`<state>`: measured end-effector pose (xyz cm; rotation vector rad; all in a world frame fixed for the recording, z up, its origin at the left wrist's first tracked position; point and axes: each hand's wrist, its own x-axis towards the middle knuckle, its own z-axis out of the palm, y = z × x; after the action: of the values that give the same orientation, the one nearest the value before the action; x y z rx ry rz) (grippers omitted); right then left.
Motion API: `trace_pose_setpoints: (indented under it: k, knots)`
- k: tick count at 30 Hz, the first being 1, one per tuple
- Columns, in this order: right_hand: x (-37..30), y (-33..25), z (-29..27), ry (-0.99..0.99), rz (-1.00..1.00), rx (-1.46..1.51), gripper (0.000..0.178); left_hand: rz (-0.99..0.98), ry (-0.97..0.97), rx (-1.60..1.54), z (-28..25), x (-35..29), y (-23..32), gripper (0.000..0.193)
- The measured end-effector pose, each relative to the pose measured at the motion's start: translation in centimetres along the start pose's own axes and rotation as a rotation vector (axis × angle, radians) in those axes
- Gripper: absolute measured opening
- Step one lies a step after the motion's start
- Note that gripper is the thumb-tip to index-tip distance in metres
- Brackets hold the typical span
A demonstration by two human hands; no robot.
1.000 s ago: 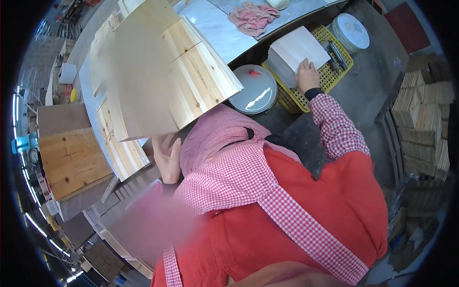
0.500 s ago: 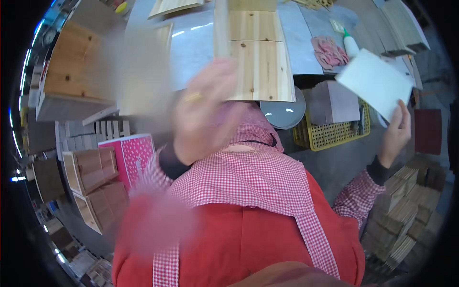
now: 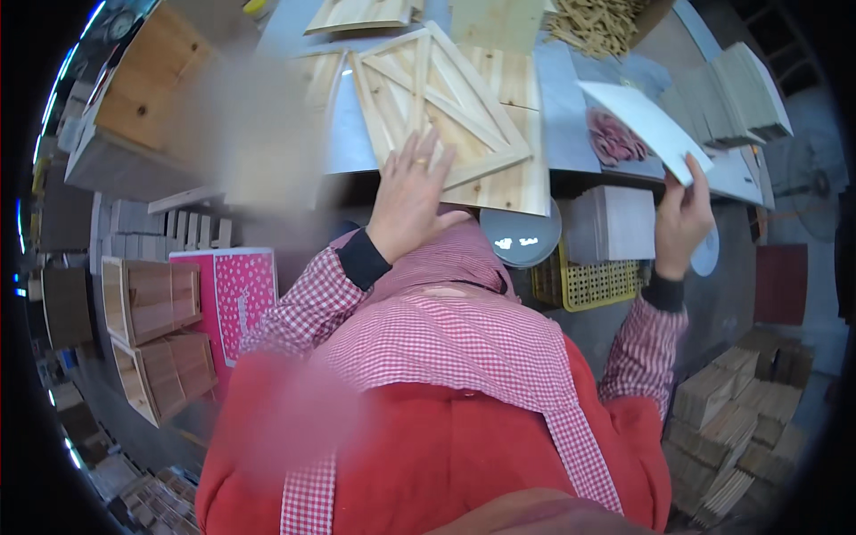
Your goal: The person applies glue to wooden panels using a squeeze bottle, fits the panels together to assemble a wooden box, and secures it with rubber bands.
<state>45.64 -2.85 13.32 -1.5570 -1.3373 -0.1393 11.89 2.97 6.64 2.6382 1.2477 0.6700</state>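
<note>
My left hand (image 3: 410,192) lies with fingers stretched out on the near left part of a framed wooden panel (image 3: 419,85) with diagonal braces. That panel rests slanted over a light pine board (image 3: 526,192) at the table's near edge. In my right hand (image 3: 685,218) is a thin white board (image 3: 649,125), pinched at its near corner and tilted above the table. A crumpled pink cloth (image 3: 615,138) sits just left of the white board, partly covered by it.
White panels (image 3: 742,98) stand stacked at the far right, with wood strips (image 3: 593,27) at the back. Below the table edge are a round grey lid-like disc (image 3: 526,234) and a yellow crate (image 3: 588,290) under a pale stack. A wooden box (image 3: 143,98) stands left. Blurred spots hide parts of the left side.
The braced panel now lies flat across the pine board, where an edge-on, blurred strip of wood showed before. My left hand has come to rest on it. The right hand's board has turned steeper.
</note>
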Motion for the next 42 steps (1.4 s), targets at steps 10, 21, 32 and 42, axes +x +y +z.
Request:
trace_pose_setpoints:
  k: [10,21,32,42]
  knots:
    - [-1.8,11.9,10.7,-0.146,-0.025,-0.440,0.028,-0.114,-0.131,0.271,3.7,2.5,-0.4,0.079]
    - [9.1,8.5,11.2,-0.333,-0.195,-0.220,0.038,-0.037,0.081,0.090,-3.7,1.1,1.0,0.059]
    - [23.8,3.2,34.8,-0.290,-0.644,-0.209,0.043,-0.491,0.581,0.036,-3.4,-5.1,-1.8,0.032]
    - [21.8,1.5,31.6,-0.512,-0.521,-0.331,0.026,-0.761,0.804,-1.224,1.5,0.6,-4.2,0.029]
